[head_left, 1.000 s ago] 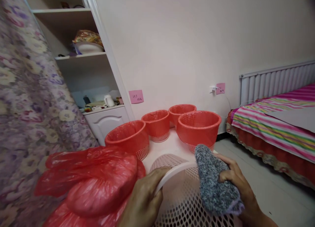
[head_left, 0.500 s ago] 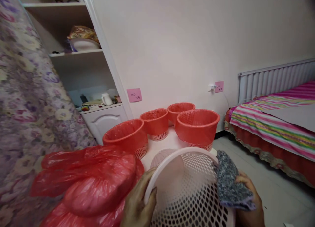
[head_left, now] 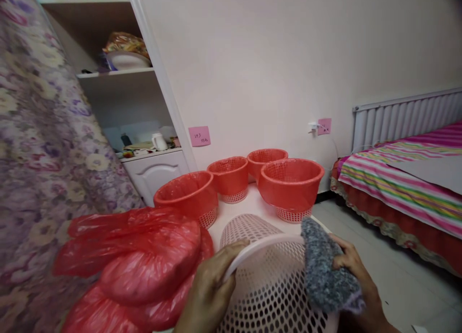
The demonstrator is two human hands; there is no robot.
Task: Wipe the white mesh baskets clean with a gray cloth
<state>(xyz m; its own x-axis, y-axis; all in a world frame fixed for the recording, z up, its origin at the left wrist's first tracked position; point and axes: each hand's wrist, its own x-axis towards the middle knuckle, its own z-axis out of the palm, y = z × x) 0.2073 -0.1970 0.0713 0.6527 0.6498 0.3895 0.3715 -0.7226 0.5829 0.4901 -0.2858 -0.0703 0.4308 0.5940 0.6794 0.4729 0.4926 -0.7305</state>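
Low in the view, a pale perforated basket [head_left: 274, 289] lies tilted on the white table [head_left: 249, 208]. The left hand [head_left: 207, 294] is closed over its rim, and the right hand [head_left: 352, 270] presses a grey cloth [head_left: 323, 270] against the rim's far side. Red plastic bags [head_left: 144, 265] lie just beside it; four red-lined baskets [head_left: 290, 184] stand beyond.

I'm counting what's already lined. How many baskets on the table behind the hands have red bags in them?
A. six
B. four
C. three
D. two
B: four red-lined baskets stand on the table beyond the bare pink basket held by the left hand.
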